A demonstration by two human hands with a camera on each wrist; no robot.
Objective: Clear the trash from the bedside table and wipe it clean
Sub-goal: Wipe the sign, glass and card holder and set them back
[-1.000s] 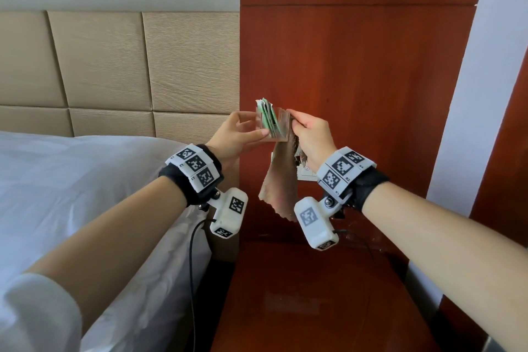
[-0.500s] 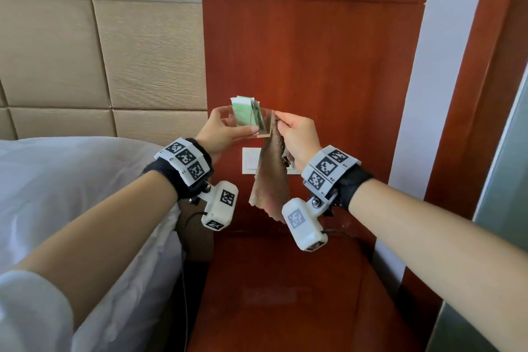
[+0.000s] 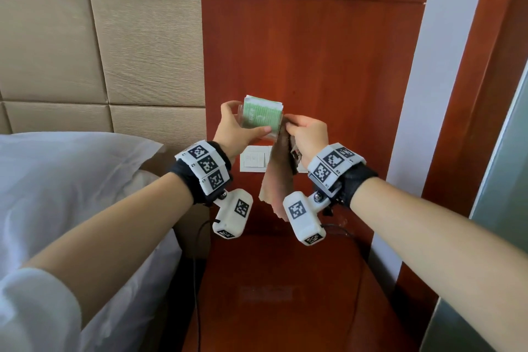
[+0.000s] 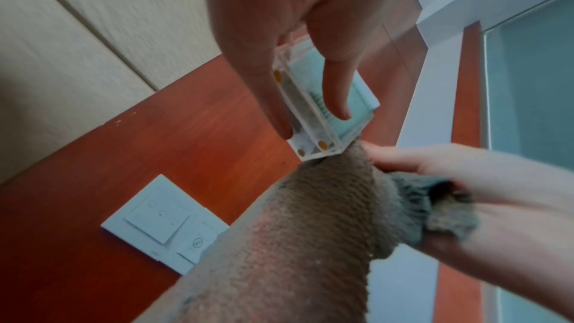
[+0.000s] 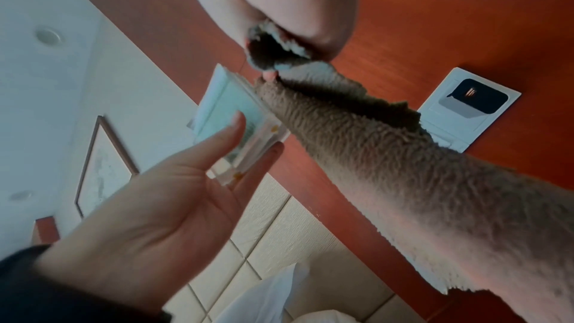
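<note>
A clear acrylic holder (image 3: 261, 118) with green paper packets inside is held up in front of the red wood wall panel. My left hand (image 3: 247, 118) grips it, thumb on the near face and fingers behind. In the left wrist view the holder (image 4: 313, 117) sits between thumb and fingers. My right hand (image 3: 291, 123) pinches a brown cloth (image 3: 278, 180) against the holder's right edge; the cloth hangs down between my wrists. The right wrist view shows the cloth (image 5: 403, 156) touching the holder (image 5: 245, 117). The red wood bedside table (image 3: 285, 308) lies below, its top bare where visible.
A bed with white bedding (image 3: 71, 180) is at the left, below a beige padded headboard (image 3: 143, 51). A white switch panel (image 3: 254, 158) is on the wood wall behind my hands. A black cable (image 3: 197, 251) runs down beside the table. Frosted glass (image 3: 500, 208) stands at the right.
The left hand has turned the holder from edge-on so its broad green face shows. The right hand keeps the cloth at the holder's right edge. The view has shifted right.
</note>
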